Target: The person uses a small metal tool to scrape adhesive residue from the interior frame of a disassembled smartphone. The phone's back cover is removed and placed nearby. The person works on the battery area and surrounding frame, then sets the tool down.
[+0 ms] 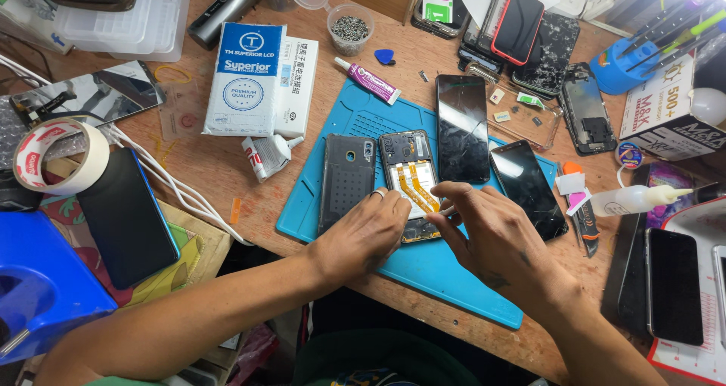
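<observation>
The left hand (368, 231) is resting on the lower part of an opened phone (409, 176), its fingers lying loosely bent and pressing the phone down onto the blue mat (423, 269); it is not closing around anything. The right hand (495, 231) is coming from 3 o'clock, its fingertips (446, 204) pinched together at the phone's lower right edge. Whether they are gripping a small part or only touching the frame, I cannot tell.

The opened phone is lying flat near the middle of the mat, its orange flat cables facing up. To my judgement, the work is at the stage of handling the inside of the phone, and the next move is asking for a small, exact pinch while the left hand is keeping the body from sliding.

At 9 o'clock of the phone, just beside it, a dark back cover (347, 180) is lying. At 3 o'clock a black screen (462, 127) is lying, and at 4 o'clock a second dark phone (528, 189), very near the right hand. At 11 o'clock, at the mat's top corner, a glue tube (369, 80) is lying. At 3 o'clock, off the mat, a white squeeze bottle (634, 198) is lying.

The mat's near edge is reaching almost to the worktop (219, 170) edge, under the wrists. Open room is staying mostly on the mat at 6 o'clock.
</observation>
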